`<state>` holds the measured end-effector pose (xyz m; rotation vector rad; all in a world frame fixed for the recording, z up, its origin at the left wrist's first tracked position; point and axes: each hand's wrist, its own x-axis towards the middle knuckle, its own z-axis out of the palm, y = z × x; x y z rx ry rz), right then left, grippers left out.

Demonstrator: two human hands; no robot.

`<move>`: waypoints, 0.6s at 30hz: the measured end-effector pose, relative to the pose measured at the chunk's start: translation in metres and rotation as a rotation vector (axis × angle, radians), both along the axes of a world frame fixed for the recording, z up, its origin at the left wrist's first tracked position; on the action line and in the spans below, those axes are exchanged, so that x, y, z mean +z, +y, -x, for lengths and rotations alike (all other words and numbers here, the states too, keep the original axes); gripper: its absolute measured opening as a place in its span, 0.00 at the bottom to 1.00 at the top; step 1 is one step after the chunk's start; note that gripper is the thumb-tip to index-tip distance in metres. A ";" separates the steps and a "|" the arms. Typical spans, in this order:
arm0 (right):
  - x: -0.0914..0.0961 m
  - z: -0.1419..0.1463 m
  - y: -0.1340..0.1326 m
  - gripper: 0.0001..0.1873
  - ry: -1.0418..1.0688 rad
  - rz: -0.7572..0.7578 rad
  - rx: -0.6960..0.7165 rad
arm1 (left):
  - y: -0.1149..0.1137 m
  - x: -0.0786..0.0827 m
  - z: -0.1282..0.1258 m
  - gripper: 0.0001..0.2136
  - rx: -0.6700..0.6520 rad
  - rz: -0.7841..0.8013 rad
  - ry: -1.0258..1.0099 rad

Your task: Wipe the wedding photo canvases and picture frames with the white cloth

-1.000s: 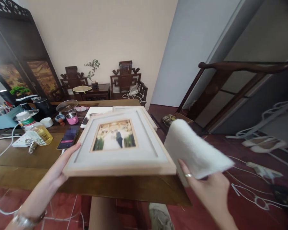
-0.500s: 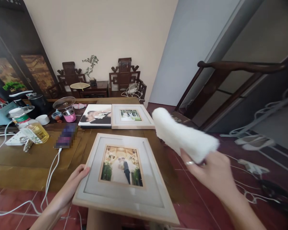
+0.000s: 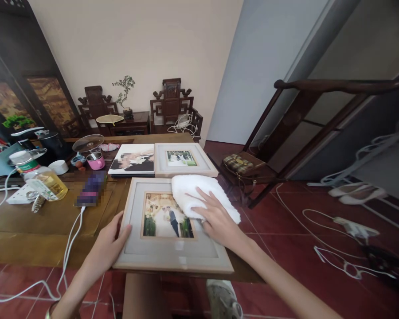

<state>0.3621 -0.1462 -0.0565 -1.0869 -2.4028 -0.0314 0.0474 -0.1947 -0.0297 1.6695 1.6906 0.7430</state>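
Note:
A large light wooden photo frame (image 3: 173,254) with a wedding picture lies flat at the near edge of the brown table (image 3: 36,230). My left hand (image 3: 111,241) rests on the frame's left side, fingers lying flat on it. My right hand (image 3: 216,219) presses a folded white cloth (image 3: 189,190) flat onto the frame's upper right part, fingers stretched over the cloth.
Behind lie a second framed photo (image 3: 184,160) and an unframed print (image 3: 133,159). To the left are a phone (image 3: 91,189) on a white cable, an oil bottle (image 3: 41,176), a pink cup (image 3: 95,161). A dark wooden chair (image 3: 286,128) with a bag (image 3: 241,164) stands right; cables cross the red floor.
The frame went from tilted up in my left hand to lying flat on the table. My right hand brought the cloth down from the air onto the frame.

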 end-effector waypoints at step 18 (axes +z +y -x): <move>0.027 0.025 0.038 0.29 -0.202 -0.096 -0.044 | 0.043 -0.024 -0.010 0.28 -0.237 -0.451 0.175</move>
